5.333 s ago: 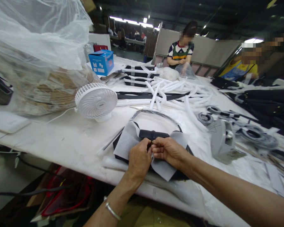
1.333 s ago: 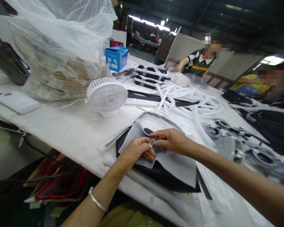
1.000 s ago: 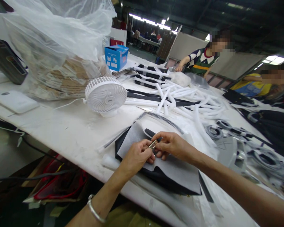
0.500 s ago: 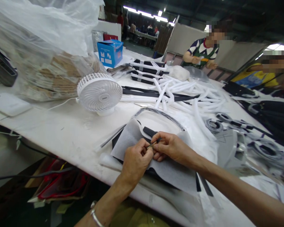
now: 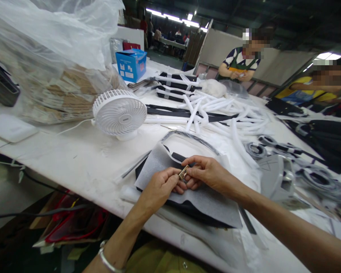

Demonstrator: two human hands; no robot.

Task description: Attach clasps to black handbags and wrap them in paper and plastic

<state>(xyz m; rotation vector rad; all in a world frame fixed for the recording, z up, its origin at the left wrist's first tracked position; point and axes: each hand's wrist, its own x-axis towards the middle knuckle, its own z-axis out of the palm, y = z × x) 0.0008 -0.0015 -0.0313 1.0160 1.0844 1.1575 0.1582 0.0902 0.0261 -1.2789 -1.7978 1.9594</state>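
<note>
My left hand and my right hand meet over a grey felt sheet that lies on a black bag panel at the table's near edge. Both hands pinch a small brass-coloured metal buckle between thumbs and fingertips. A black strap runs from under my right hand toward the far left. A curved black-edged strip arcs over white wrapping just beyond.
A white desk fan stands left of the work. A big plastic bag of cardboard pieces, a blue box, white foam tubes and grey tape rolls crowd the white table. Two people sit across it.
The small metal buckle has turned in my fingertips and now shows its flat face. My hands stay over the felt sheet; the view has shifted slightly.
</note>
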